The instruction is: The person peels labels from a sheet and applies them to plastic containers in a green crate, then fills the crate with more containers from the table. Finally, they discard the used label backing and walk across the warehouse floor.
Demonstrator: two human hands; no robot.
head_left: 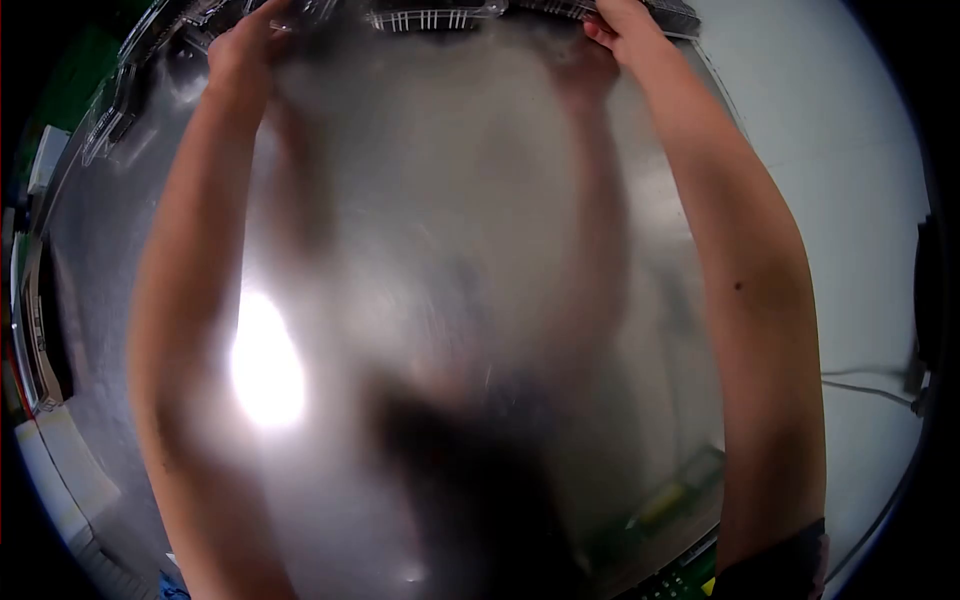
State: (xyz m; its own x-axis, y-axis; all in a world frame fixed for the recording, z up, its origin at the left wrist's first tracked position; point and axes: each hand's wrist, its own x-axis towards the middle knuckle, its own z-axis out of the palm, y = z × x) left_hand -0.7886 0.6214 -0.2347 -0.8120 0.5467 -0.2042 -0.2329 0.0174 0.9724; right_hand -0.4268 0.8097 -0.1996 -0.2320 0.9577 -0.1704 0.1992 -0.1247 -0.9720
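Both arms reach far forward over a shiny metal tabletop. My left hand is at the far left, its fingers closed against the clear plastic trays and partly cut off by the top edge of the view. On the other side, my right hand has its fingers curled at a dark plastic tray by the far right corner. Between the hands, a clear ribbed plastic tray lies along the far edge. The upper parts of the trays are out of view.
More clear plastic pieces line the table's far left rim. A pale surface lies to the right, with a cable and a dark object. Green and yellow items are reflected near the front right edge.
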